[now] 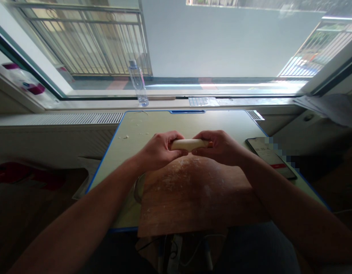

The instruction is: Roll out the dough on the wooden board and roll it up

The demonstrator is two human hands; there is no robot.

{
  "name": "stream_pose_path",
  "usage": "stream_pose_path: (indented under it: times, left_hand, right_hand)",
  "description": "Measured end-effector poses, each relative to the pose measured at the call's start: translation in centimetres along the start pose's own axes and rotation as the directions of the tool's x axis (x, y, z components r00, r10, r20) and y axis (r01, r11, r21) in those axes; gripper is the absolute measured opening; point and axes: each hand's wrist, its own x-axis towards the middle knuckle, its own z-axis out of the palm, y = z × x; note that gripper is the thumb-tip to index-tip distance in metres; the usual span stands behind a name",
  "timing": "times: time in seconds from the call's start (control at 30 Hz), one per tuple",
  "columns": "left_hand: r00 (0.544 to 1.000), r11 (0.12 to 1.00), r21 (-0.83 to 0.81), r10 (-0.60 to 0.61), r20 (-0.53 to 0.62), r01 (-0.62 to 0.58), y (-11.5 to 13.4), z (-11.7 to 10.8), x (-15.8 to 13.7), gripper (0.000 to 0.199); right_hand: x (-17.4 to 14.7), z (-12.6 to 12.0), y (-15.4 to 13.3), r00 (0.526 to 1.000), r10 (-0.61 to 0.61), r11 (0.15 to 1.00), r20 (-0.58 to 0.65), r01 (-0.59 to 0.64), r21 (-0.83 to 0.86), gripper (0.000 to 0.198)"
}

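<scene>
A smooth, pale roll of dough [189, 144] lies crosswise between my two hands, above the far part of a wooden board [193, 198] dusted with white flour. My left hand [164, 149] is closed around the roll's left end, fingers behind and thumb in front. Around the right end, my right hand [218, 146] grips in the same way. Both thumb tips come close together below the middle of the roll. The two ends are partly hidden by my fingers.
The board rests on a pale green table [221, 123] with a blue edge. A phone [270, 158] lies at the right, small white crumbs [126, 137] at the left. On the windowsill stand a clear bottle [138, 83] and a keyboard-like pale item [203, 101]. Papers [330, 108] lie far right.
</scene>
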Motion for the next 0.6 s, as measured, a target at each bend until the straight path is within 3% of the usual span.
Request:
stream_pose_path:
  times: [0.27, 0.6]
  left_hand:
    - [0.999, 0.996, 0.085, 0.039, -0.010, -0.038, -0.1, -0.1, -0.1, 0.031]
    - [0.994, 0.994, 0.080, 0.082, -0.076, -0.076, -0.7, 0.5, -0.2, 0.025]
  right_hand:
    - [0.1, -0.1, -0.2, 1.000, 0.019, 0.997, 0.008, -0.019, 0.068, 0.036]
    - [-0.2, -0.3, -1.1, 0.999, 0.034, 0.969, 0.020, -0.028, -0.246, 0.035]
